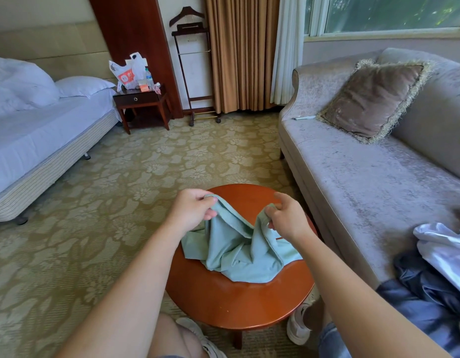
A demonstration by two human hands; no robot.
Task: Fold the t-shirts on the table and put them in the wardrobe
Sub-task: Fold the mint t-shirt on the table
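A pale green t-shirt (236, 254) lies crumpled on the round wooden table (223, 301), its lower folds spread over the middle of the top and its left corner reaching the table's left rim. Both hands lift its upper edge off the wood: the left hand (195, 210) has its fingers curled round one stretch of the hem, and the right hand (285, 218) pinches a bunched part of the same edge — the cloth sags in a dip between them. The near part of the tabletop is bare. A sofa (365, 189) stands close along the table's right side, with a white garment (445, 251) and a dark blue garment (425, 288) heaped at its near end. To the left, patterned carpet (120, 202) lies open as far as the bed (43, 140).
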